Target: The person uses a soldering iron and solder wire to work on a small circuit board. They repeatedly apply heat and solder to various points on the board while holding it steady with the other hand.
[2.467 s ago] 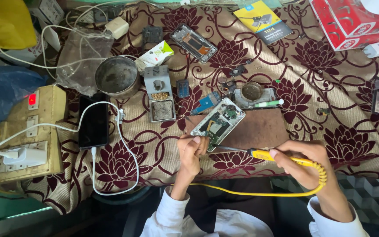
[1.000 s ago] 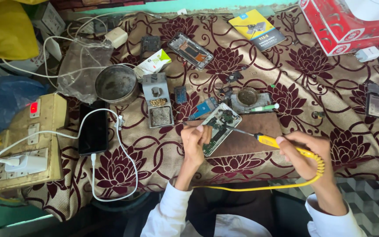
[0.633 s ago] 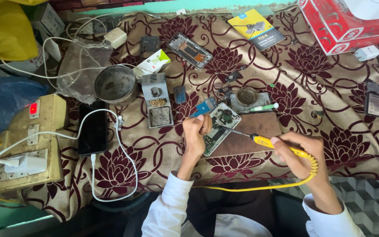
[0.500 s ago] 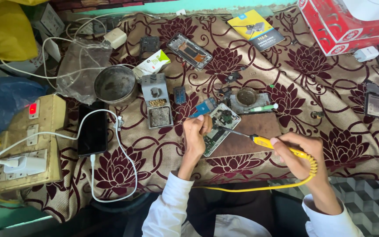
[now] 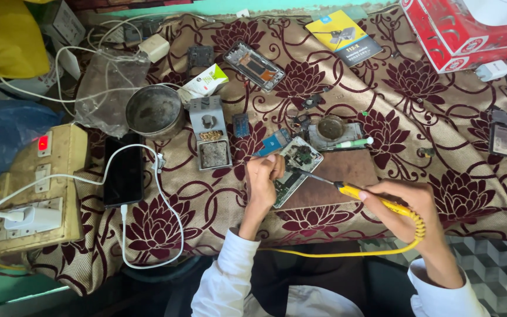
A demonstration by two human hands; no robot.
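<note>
An opened phone (image 5: 296,166) with its circuit board showing lies on a brown mat (image 5: 338,182). My left hand (image 5: 263,179) grips its left edge and steadies it. My right hand (image 5: 409,205) holds a yellow-handled soldering iron (image 5: 371,198), whose thin metal tip reaches the board near the phone's middle. A coiled yellow cord (image 5: 347,252) runs from the iron back across my lap.
A grey soldering stand (image 5: 209,134) with a sponge, a metal bowl (image 5: 155,110), a black phone on a white cable (image 5: 123,170) and a beige power board (image 5: 27,194) lie to the left. Phone parts, a red box (image 5: 462,32) and a yellow packet (image 5: 344,36) lie farther back.
My left hand has shifted up onto the phone's left edge, and the soldering iron's tip has come in from the lower right to touch the board.
</note>
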